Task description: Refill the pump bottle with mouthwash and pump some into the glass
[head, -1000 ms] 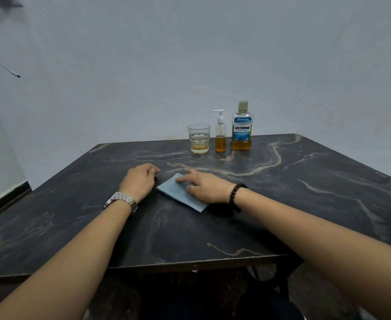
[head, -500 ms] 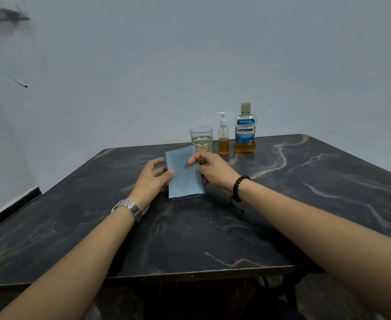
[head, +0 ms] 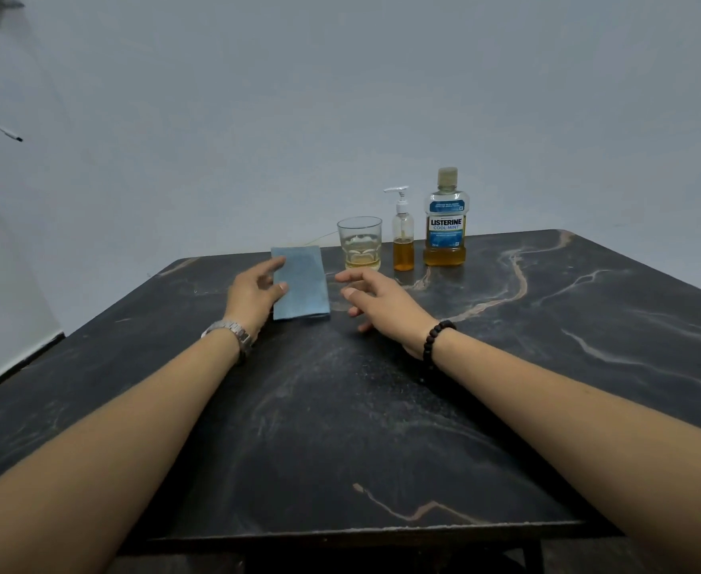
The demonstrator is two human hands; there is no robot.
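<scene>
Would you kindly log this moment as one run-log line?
left hand open, fingers on cloth | right hand open, empty | glass holds liquid | pump bottle capped

Both forearms were bare, with no sleeves in view. The left wrist carried a silver metal wristwatch [head: 233, 331] on a linked band, its face turned away from the camera. The right wrist carried 1 bracelet [head: 435, 340] of dark round beads, strung in a single row. No rings or gloves showed.
</scene>
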